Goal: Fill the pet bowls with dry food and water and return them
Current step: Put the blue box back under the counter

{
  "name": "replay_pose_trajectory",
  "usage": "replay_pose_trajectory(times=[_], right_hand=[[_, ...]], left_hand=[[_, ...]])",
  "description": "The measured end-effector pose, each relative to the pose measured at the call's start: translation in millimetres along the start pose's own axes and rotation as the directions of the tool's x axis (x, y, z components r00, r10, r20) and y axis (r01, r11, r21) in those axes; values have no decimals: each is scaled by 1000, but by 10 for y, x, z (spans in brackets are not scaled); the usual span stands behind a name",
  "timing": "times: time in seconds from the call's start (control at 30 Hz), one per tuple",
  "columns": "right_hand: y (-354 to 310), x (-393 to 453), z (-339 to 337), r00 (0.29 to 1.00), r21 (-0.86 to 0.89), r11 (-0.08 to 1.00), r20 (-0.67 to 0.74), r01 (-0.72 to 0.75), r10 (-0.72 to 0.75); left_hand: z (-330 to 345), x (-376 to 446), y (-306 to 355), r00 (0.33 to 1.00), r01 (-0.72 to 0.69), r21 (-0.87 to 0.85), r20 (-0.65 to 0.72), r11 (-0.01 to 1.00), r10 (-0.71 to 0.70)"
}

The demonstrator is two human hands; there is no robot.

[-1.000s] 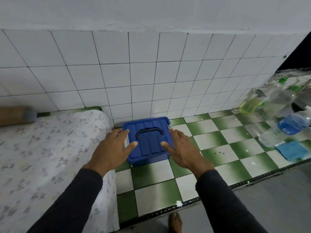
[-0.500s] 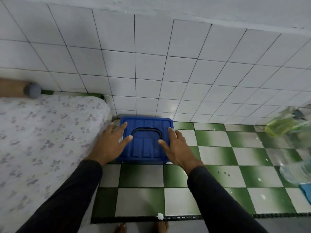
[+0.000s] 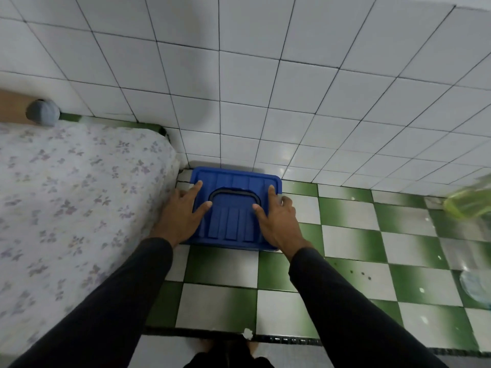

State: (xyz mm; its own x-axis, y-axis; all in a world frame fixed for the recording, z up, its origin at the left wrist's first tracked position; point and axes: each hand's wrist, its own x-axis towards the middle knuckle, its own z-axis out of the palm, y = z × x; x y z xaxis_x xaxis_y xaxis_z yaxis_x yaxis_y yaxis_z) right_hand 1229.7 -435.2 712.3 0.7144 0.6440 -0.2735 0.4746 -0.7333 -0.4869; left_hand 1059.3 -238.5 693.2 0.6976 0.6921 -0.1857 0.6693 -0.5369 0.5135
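A blue plastic box [image 3: 233, 187] with a ribbed lid and a black handle stands on the green-and-white tiled counter [image 3: 353, 243], pushed into the corner by the white tiled wall. My left hand [image 3: 182, 217] lies on the lid's left side, fingers spread and wrapped over its edge. My right hand [image 3: 279, 220] lies on the right side the same way, thumb on the lid. No pet bowls are in sight.
A floral-patterned cloth [image 3: 69, 197] covers the surface left of the box. A grey ball [image 3: 42, 112] rests at the far left by the wall. A blurred yellow-green bottle [image 3: 470, 200] and a clear bottle [image 3: 475, 288] lie at the right edge.
The view has shifted left and tilted down, so the bottles and blue cloth slid to the right edge or out of sight. Both hands stay on the blue box.
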Motion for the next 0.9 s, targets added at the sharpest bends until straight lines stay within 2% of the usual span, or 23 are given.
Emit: replay_pose_trajectory(times=[0.23,0.43,0.53,0.63,0.7,0.9], right_hand=[[45,135,134,997,-23,1000,-71,-12,10],[115,101,290,982,-18,1000,-189,-20,16],[154,129,347,985,-41,999,-168,-30,22],[119,165,347,980,72,994,-174,-84,95],[97,167,342,980,77,993,-170,-90,102],[117,67,313,980,68,997,-194,-25,37]], left_hand=[[114,159,-32,1000,5,0,-12,1000,-5],[227,201,-92,999,1,-18,-39,1000,-1],[276,197,-129,999,-4,-99,-39,995,0],[311,210,-157,999,-9,-134,-54,991,2],[323,205,-160,997,-30,-132,-71,991,20],[304,186,-130,997,-13,-140,-75,990,2]])
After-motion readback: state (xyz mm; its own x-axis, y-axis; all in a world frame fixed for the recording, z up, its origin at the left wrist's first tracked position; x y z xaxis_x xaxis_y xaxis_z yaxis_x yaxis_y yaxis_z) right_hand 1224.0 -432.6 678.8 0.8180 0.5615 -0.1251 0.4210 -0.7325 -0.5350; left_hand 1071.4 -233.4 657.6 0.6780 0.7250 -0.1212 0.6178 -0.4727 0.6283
